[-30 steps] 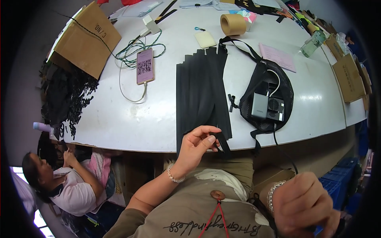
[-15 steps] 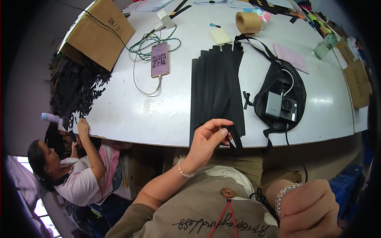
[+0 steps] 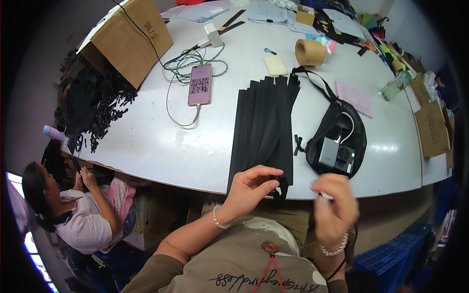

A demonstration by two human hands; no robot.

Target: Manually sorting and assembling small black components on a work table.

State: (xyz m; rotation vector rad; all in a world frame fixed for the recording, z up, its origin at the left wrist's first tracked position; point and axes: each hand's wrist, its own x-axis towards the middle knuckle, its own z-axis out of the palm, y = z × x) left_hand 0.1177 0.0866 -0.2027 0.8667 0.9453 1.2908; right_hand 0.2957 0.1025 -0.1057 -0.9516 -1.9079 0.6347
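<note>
Several long black fabric strips (image 3: 259,127) lie side by side on the white table (image 3: 161,149), reaching its near edge. My left hand (image 3: 254,189) is at their near end, thumb and fingers closed on the looped end of a black strip (image 3: 280,189). To its right, my right hand (image 3: 334,207) is raised in front of the table edge, smeared by motion. Its fingers are curled together, and a small white thing (image 3: 325,195) shows at their tips, too blurred to name.
A black mesh bag (image 3: 361,132) holding a grey device lies at the right. Farther off are a phone (image 3: 200,85) on a cable, a tape roll (image 3: 309,52) and a bottle (image 3: 396,86). At left, a carton (image 3: 132,41) stands beside heaped black cords (image 3: 93,105); a person (image 3: 80,210) sits there.
My right hand has come up from the lower right toward the table edge. My left hand still holds the strip. The seated person's hand has drawn back from the cord heap.
</note>
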